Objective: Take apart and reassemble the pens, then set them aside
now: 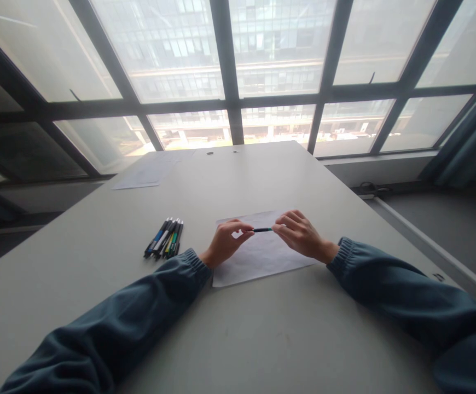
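Observation:
A dark pen (262, 230) with a bit of green near its right end is held level between my two hands. My left hand (230, 239) pinches its left end between thumb and fingertips. On the other end, the fingers of my right hand (299, 234) are closed, hiding that tip. Beneath both hands lies a white sheet of paper (258, 262), flat on the table. To the left of my left hand, several pens (164, 238) with blue, white, yellow and green parts lie side by side in a bunch.
The white table (238, 339) stretches away to large windows. More paper (145, 169) lies at its far left. Two small dark round spots (209, 154) show near the far edge. A blue curtain (468, 142) hangs at the right.

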A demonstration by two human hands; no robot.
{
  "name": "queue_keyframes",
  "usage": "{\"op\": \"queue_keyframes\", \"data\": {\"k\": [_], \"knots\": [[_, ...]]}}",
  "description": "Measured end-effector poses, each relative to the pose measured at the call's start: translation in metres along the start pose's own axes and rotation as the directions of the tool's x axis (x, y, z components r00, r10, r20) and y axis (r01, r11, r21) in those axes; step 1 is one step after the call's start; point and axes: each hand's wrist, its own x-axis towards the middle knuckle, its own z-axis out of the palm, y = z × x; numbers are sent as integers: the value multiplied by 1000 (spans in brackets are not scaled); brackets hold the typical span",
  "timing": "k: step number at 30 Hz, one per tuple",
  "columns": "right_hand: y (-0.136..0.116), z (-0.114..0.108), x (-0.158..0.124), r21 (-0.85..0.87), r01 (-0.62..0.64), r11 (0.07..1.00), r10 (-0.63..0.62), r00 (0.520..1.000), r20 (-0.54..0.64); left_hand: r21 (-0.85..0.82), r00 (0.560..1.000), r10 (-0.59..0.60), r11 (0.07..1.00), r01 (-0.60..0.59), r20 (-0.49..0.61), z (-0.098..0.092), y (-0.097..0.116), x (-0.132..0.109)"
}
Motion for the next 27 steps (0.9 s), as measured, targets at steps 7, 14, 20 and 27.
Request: {"op": "queue_keyframes", "data": {"k": [7, 14, 20, 27], "knots": [[-2, 0, 1, 38, -16, 999, 15, 999, 40, -8, 999, 43, 999, -43, -9, -1, 3, 1], [-3, 3, 0, 78, -69, 995, 64, 995, 71, 9, 994, 106, 994, -106, 1, -1, 1, -1], [-1, 2, -1, 72, -91, 993, 89, 995, 34, 7, 1000, 4, 1000, -4, -6, 2, -5, 0], [0, 3, -2, 73, -76, 994, 73, 996, 42, 60, 989, -63, 997, 55, 137, -1, -1, 0]]}}
